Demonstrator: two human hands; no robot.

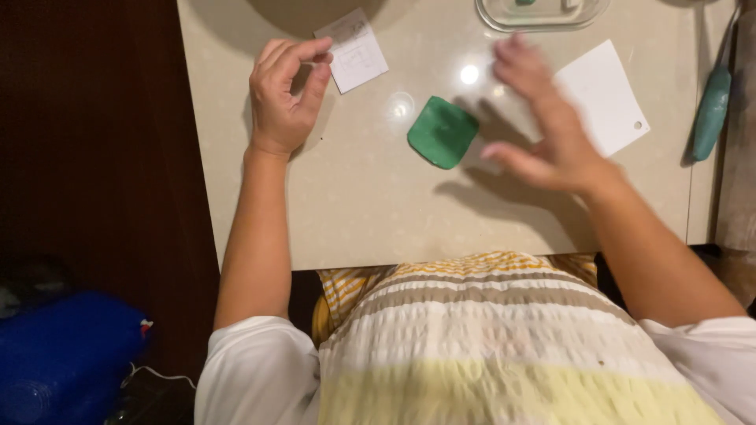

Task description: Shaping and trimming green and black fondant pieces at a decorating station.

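Observation:
A flattened piece of green clay (442, 131) lies on the beige table (362, 205) in front of me. My right hand (543, 126) hovers just right of the clay, blurred, fingers spread, holding nothing. My left hand (285, 94) rests on the table at the left with fingers curled loosely and thumb near the forefinger; it touches the corner of a small white paper slip (353, 52) and grips nothing that I can see.
A larger white card (606, 96) with a punched hole lies at the right. A clear glass dish (543, 14) sits at the far edge. A teal-handled tool (711, 110) lies at the far right. A blue bag (63, 354) is on the floor, left.

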